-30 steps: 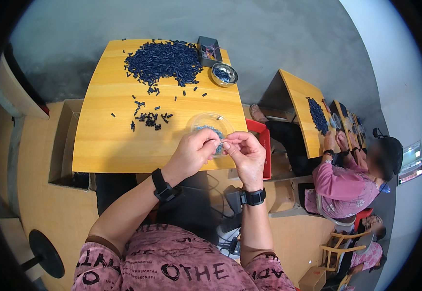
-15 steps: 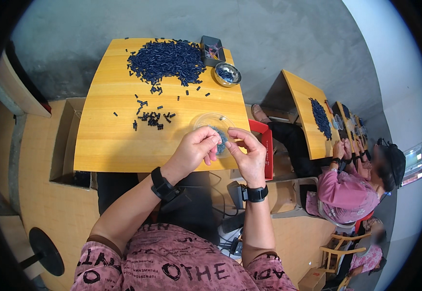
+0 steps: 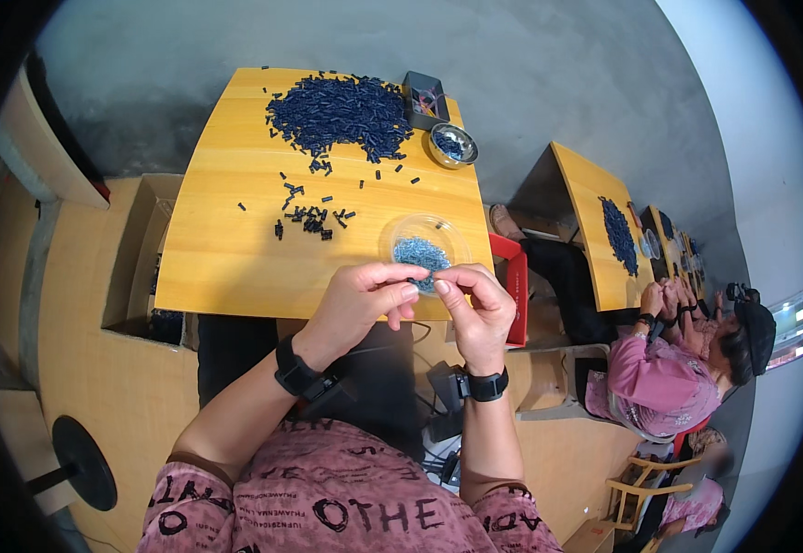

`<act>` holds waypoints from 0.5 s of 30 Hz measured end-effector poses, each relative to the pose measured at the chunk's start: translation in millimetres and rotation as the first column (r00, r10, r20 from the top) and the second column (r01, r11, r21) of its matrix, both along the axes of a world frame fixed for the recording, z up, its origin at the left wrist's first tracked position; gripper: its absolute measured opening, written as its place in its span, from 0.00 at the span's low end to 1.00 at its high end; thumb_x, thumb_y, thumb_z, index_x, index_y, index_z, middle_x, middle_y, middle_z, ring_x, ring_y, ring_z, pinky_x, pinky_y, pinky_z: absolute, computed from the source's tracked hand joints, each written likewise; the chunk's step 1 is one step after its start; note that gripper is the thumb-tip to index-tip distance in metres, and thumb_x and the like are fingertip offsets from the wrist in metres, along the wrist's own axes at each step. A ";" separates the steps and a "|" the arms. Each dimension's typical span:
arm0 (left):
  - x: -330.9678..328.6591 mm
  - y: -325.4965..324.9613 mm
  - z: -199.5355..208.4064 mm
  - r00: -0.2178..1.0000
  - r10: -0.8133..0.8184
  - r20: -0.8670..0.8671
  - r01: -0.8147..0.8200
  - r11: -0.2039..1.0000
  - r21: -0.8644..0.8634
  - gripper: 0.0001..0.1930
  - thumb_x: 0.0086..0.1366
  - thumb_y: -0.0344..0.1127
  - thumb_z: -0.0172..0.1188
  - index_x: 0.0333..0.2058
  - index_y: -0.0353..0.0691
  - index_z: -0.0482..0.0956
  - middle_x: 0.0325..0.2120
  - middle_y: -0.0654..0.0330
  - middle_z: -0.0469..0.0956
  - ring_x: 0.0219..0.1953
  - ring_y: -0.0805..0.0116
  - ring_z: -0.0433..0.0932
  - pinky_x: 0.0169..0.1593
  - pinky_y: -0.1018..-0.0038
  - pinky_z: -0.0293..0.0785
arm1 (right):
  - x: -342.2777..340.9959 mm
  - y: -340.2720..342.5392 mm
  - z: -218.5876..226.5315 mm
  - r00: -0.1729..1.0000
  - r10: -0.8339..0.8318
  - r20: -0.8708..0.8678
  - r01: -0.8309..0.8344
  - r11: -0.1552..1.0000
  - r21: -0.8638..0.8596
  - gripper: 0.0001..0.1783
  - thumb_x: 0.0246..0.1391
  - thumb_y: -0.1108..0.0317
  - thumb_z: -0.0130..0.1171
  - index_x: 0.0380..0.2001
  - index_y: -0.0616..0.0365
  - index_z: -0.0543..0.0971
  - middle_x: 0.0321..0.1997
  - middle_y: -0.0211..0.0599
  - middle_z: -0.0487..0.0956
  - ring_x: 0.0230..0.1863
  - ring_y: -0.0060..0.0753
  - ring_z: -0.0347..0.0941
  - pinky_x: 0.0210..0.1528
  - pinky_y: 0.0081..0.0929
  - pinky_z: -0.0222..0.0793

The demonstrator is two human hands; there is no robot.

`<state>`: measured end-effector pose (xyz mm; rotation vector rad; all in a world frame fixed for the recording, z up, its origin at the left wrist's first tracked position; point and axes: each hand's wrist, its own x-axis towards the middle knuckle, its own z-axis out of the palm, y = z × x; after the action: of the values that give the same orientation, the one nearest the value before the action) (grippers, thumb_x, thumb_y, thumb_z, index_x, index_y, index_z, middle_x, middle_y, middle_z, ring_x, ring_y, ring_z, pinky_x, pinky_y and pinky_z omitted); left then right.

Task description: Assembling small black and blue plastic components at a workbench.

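Note:
At the table's near edge, my left hand pinches a small dark piece between thumb and forefinger. My right hand meets it, thumb and forefinger pressed together; whatever they grip is too small to make out. Just beyond the fingertips stands a clear round plastic tub holding many tiny bluish-silver parts. To its left lies a loose group of short black cylindrical pieces. A large heap of the same dark pieces covers the far part of the table.
A metal bowl of dark pieces and a black box stand at the wooden table's far right. A red box is beside its right edge. People in pink work at tables to the right. A cardboard box sits at left.
My hands have drawn together so the fingertips meet, and the tub's contents show more fully. The table appears shifted slightly right in the view.

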<state>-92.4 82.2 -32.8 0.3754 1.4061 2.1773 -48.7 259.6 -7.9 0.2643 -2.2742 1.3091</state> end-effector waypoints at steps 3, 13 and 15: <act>7.6 -16.7 -2.8 0.976 0.049 -0.211 -0.056 0.998 -0.025 0.15 0.67 0.26 0.55 0.52 0.35 0.80 0.32 0.60 0.77 0.29 0.75 0.77 0.36 0.80 0.75 | 6.6 -5.4 -2.7 0.990 0.086 0.110 -0.048 0.948 -0.314 0.05 0.53 0.79 0.66 0.34 0.63 0.83 0.34 0.32 0.80 0.34 0.19 0.72 0.36 0.18 0.67; 30.1 -48.0 -6.0 0.991 0.062 -0.116 -0.047 0.991 0.129 0.12 0.68 0.23 0.55 0.49 0.32 0.77 0.33 0.57 0.79 0.33 0.72 0.80 0.37 0.77 0.78 | 26.8 -39.2 9.9 0.964 0.185 0.191 -0.124 0.947 -0.296 0.06 0.52 0.79 0.67 0.34 0.63 0.83 0.34 0.30 0.80 0.32 0.17 0.70 0.35 0.16 0.66; 30.7 -51.9 -10.7 0.995 0.060 -0.076 -0.040 0.969 0.243 0.07 0.67 0.23 0.57 0.43 0.33 0.75 0.33 0.56 0.79 0.34 0.70 0.81 0.36 0.75 0.80 | 29.7 -43.3 10.3 0.966 0.186 0.179 -0.136 0.957 -0.257 0.06 0.51 0.79 0.67 0.34 0.63 0.83 0.33 0.31 0.80 0.31 0.18 0.71 0.35 0.17 0.66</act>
<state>-61.7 30.4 -43.5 0.5280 1.2058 2.4076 -19.0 216.3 2.4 0.2454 -2.2623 1.7553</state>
